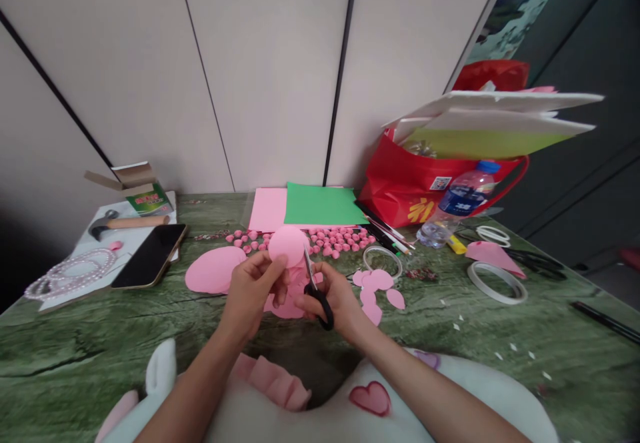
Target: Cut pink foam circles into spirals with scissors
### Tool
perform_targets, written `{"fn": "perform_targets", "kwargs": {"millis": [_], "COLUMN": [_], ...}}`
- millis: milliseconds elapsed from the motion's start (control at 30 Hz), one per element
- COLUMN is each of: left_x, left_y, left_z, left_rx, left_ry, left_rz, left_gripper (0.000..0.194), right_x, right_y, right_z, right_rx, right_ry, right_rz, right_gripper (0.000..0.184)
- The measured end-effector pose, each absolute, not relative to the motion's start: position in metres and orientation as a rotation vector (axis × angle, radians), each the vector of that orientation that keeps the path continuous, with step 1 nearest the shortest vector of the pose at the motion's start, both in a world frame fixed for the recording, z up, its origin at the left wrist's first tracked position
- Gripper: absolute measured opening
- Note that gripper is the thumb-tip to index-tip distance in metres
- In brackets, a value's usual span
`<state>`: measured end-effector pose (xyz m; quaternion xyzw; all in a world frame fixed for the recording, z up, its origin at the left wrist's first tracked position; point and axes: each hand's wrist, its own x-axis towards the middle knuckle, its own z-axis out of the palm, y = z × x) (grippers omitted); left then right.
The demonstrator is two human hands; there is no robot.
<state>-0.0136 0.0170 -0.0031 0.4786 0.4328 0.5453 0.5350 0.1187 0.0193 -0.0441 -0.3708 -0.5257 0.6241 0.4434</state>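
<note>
My left hand [257,283] pinches a round pink paper disc [287,244] by its lower edge. In my right hand [333,296] is a pair of scissors [325,313] with black handles, the fingers wrapped round them. The blades point up and sit at the disc's right edge; whether they touch the paper I cannot tell. Below both hands lie more pink paper pieces [287,306], partly hidden. A larger pink paper oval [215,271] rests to the left, and several small cut pink pieces [371,290] lie to the right.
Small rolled pink paper buds [340,238] line the table behind my hands, before green paper [325,204]. To the left are a phone [150,256], a hammer [130,224] and beads [75,273]. Rightward stand a bottle [457,203], red bag [395,180] and tape roll [497,283].
</note>
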Motion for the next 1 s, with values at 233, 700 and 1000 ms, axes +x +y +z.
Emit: {"fn": "perform_targets", "kwargs": {"millis": [233, 700, 1000], "left_x": [-0.0126, -0.0137, -0.0150], "left_y": [0.0160, 0.0158, 0.0170], "left_z": [-0.0040, -0.0030, -0.0072], "left_rx": [1.185, 1.265, 1.268], "left_ry": [1.137, 1.222, 1.218], "left_rz": [1.258, 1.120, 1.128], "left_gripper": [0.023, 0.019, 0.018], "right_x": [0.1178, 0.1187, 0.1195], "right_y": [0.0175, 0.0197, 0.0196], "right_z": [-0.0458, -0.0426, -0.0420], "right_rx": [-0.930, -0.833, -0.873], "right_ry": [-1.400, -1.325, -1.303], "right_rz": [1.545, 1.531, 1.555], "right_gripper": [0.048, 0.050, 0.049]}}
